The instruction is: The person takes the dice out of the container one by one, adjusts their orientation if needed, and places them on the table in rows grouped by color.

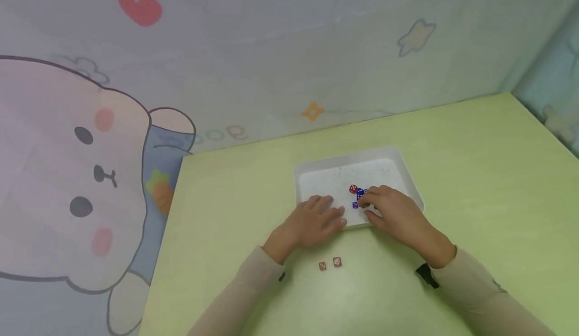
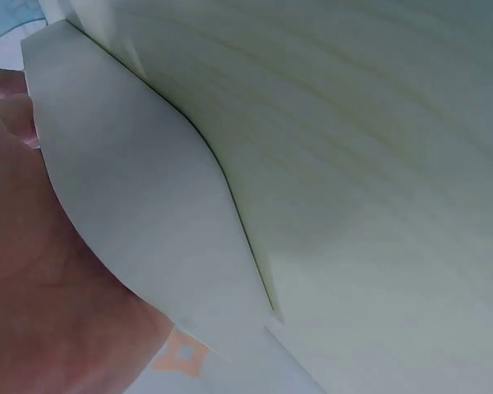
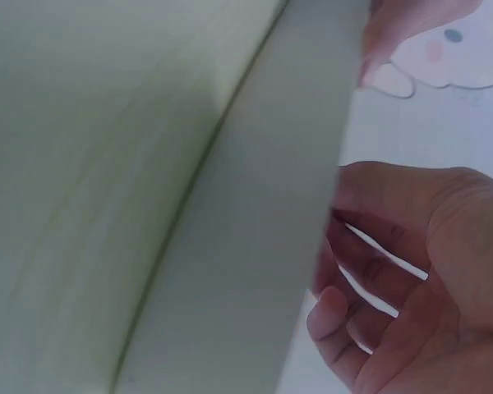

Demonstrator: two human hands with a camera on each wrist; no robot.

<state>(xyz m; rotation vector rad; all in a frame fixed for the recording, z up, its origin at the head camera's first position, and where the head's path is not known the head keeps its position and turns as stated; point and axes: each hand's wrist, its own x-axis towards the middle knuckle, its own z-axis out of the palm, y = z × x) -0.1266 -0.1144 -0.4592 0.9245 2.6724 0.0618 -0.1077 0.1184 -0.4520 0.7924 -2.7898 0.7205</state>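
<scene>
A white tray (image 1: 348, 162) lies on the table with a few dice inside. My left hand (image 1: 315, 220) rests over its front left part, fingers spread and holding nothing. Over the tray's right half, my right hand (image 1: 398, 214) has loosely bent fingers, their tips right at a group of blue dice (image 1: 360, 192). Its thumb stands apart from the fingers, with nothing visible between. A red die (image 1: 353, 188) touches the blue group on the left, and a small purple-blue die (image 1: 355, 205) sits just in front. The right fingers hide part of the group.
Two brownish-red dice, a smaller die (image 1: 322, 265) and a larger die (image 1: 337, 262), lie on the light green table (image 1: 235, 200) in front of the tray, between my forearms. A printed cloth (image 1: 253, 64) hangs behind the table. The tray wall (image 3: 255, 180) fills much of the right wrist view.
</scene>
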